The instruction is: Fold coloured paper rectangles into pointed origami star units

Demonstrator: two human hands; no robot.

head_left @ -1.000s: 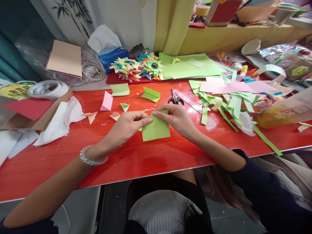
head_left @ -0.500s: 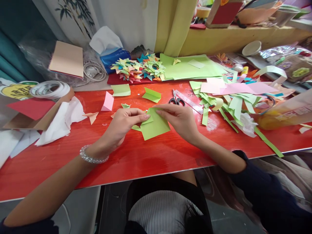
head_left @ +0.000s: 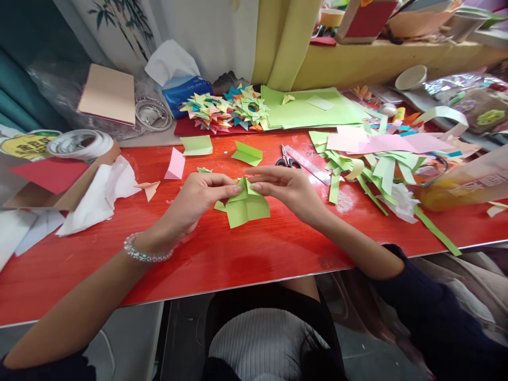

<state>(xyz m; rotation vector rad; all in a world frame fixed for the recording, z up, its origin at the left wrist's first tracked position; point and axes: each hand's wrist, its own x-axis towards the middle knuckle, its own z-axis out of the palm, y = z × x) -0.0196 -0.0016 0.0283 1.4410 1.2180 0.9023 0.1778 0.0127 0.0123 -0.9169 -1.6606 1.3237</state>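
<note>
A small green paper with crossing creases hangs between my two hands, its far edge pinched up into a point. My left hand grips its upper left side between thumb and fingers. On the upper right side, my right hand pinches the same sheet with thumb and forefinger. Under and left of the sheet, a bit of another green piece shows. Beyond the hands lie a folded green paper, a pale green one and a pink one.
Scissors and a clear ruler lie behind my right hand. Green and pink strips are heaped at the right. Two folded-paper rings and green sheets sit at the back. A cardboard box stands left.
The green paper has turned and now bends along its middle crease, with its far edge peaked. Both hands have shifted slightly, and my right hand has moved a little left.
</note>
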